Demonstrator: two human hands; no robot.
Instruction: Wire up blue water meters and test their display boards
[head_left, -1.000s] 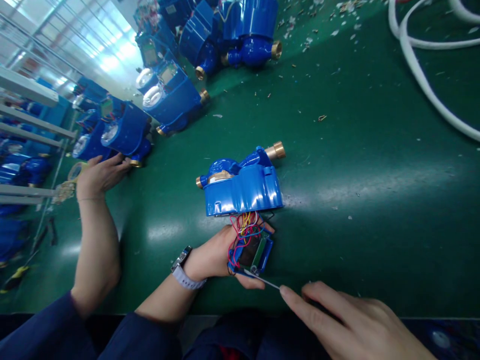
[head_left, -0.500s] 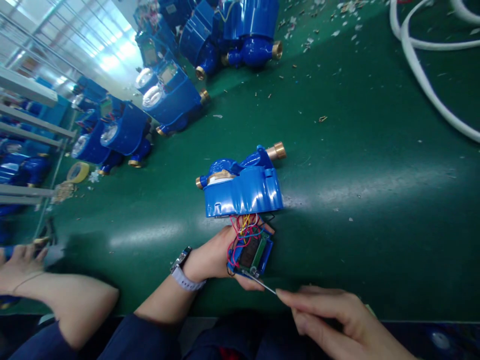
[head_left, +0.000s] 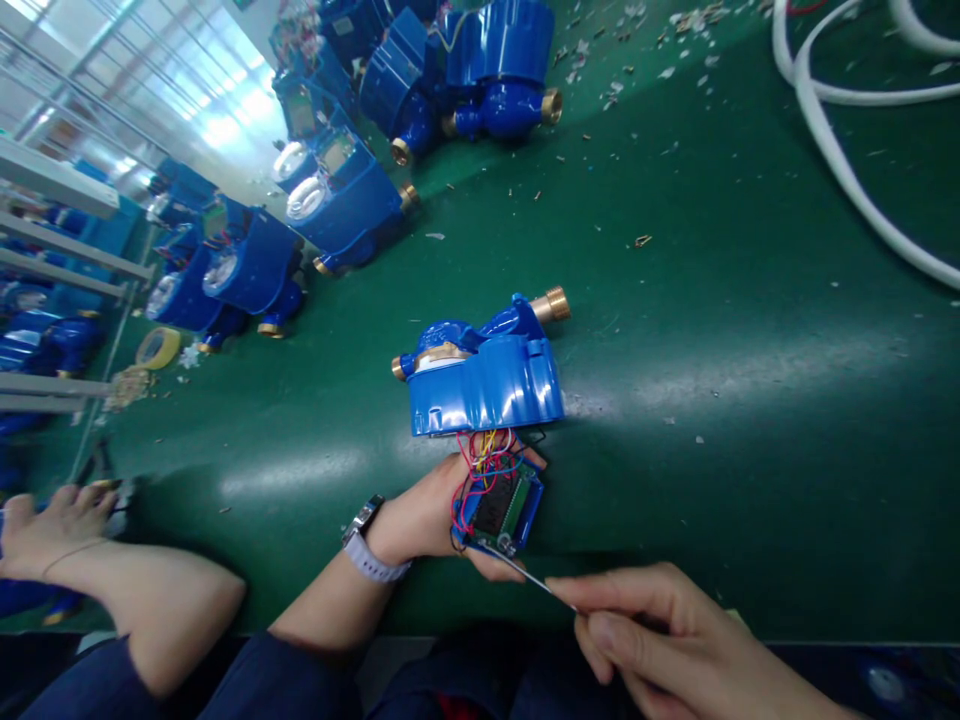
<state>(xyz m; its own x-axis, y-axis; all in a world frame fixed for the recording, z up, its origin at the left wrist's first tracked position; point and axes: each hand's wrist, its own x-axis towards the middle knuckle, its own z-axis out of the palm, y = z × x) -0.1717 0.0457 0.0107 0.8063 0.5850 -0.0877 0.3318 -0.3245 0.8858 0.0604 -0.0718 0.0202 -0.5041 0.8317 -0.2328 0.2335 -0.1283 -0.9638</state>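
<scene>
My left hand [head_left: 429,508], wearing a watch, is wrapped round a small blue housing [head_left: 534,512] with a circuit board [head_left: 517,508] inside. Red, yellow, white, blue and black wires [head_left: 491,455] run from the board to a blue water meter [head_left: 487,385]. The meter lies on its side on the green table, brass threaded ends at left and right. My right hand [head_left: 660,625] pinches a thin metal tool [head_left: 538,582]; its rear part is hidden in the fingers, so I cannot tell its kind. The tool's tip is at the board's near edge.
Several more blue water meters [head_left: 345,200] stand along the far left. A metal rack [head_left: 56,170] and a tape roll [head_left: 158,348] are at left. Another person's hand [head_left: 56,530] is at lower left. A white cable [head_left: 840,150] curves at upper right. Scraps dot the table [head_left: 735,330].
My right hand has shifted slightly, with the tool's tip still at the board's near edge. The other person's hand has moved a little to the right. The water meter is nearly unmoved.
</scene>
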